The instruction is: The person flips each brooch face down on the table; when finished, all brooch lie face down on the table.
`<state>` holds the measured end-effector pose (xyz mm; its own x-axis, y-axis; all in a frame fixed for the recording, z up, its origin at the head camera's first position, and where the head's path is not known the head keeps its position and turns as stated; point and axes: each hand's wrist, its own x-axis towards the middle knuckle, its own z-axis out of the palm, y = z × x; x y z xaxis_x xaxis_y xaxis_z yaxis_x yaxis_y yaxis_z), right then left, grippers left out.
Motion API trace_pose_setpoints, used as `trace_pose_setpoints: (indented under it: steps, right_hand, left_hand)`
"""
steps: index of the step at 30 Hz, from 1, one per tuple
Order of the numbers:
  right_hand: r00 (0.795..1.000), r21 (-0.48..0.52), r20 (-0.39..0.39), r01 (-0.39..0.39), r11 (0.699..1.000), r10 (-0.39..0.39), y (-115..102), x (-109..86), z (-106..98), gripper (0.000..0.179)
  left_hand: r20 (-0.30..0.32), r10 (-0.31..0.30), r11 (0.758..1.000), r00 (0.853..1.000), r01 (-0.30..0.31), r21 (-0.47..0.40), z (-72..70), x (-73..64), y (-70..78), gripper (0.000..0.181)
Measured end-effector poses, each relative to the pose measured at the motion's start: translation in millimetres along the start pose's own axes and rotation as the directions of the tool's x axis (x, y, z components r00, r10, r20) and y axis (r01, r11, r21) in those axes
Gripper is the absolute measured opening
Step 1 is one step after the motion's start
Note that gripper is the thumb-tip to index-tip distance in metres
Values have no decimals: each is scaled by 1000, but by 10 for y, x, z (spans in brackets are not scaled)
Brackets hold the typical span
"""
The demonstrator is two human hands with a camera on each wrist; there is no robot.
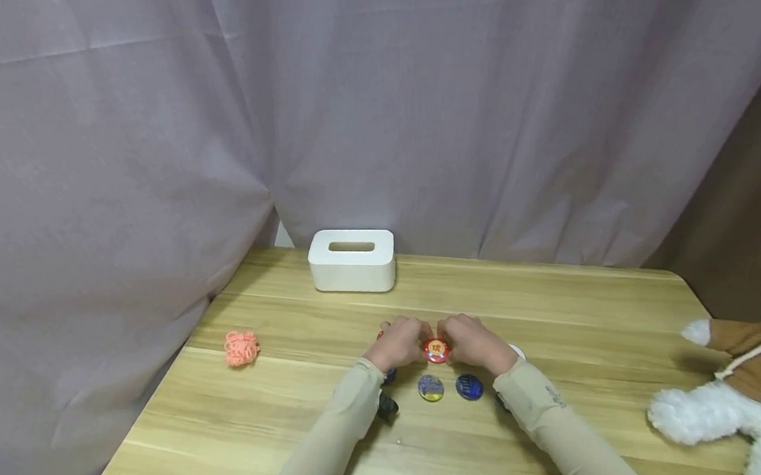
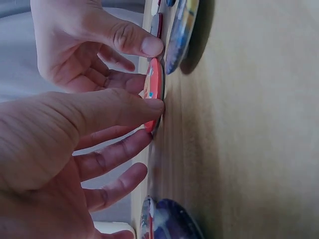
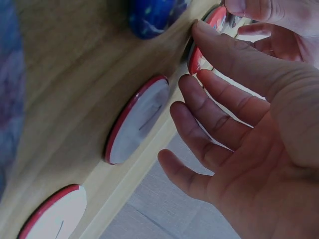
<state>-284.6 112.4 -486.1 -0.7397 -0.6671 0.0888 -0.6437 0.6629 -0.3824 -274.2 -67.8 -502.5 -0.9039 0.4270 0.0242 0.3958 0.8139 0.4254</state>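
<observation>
A round red badge (image 1: 436, 350) with a gold centre lies flat on the wooden table between both hands. My left hand (image 1: 402, 343) pinches its left edge, the thumb (image 2: 142, 108) on the rim and the lower fingers spread. From the other side my right hand (image 1: 477, 342) pinches the opposite edge, its remaining fingers (image 3: 219, 117) loosely bent. Nearer to me lie a blue-and-yellow badge (image 1: 431, 388) and a dark blue badge (image 1: 469, 387). In the right wrist view, two pale discs with red rims lie by the right hand, the closer pale disc (image 3: 139, 122) showing a thin line.
A white tissue box (image 1: 351, 269) stands at the back of the table. A pink yarn bundle (image 1: 242, 349) lies at the left. By the left sleeve is a small black object (image 1: 388, 406). A plush bear (image 1: 750, 395) in a brown hoodie sits at the right edge.
</observation>
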Motion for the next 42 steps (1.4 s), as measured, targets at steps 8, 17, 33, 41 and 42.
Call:
trace_pose_setpoints:
  steps: [8,17,33,41,42]
  right_hand:
    - [999,33,24,-26,999,26,21,-28,20,25]
    - [999,28,36,-6,1000,5,51,-26,-4,20]
    - [991,76,130,-29,997,19,-25,-13,-62,33]
    - [996,93,92,-1,996,-7,-10,-11,-19,33]
    - [996,93,83,9,996,-17,2,-14,-11,31]
  left_hand:
    - [3,-3,1000,1000,3,23,-8,-27,35,31]
    - [11,35,997,999,-36,63,-74,-30,43,23]
    - [71,58,996,996,-62,57,-124,-41,62,19]
    - [104,57,996,993,-63,60,-110,-37,76,26]
    - [105,60,996,993,-67,67,-107,-33,73,27]
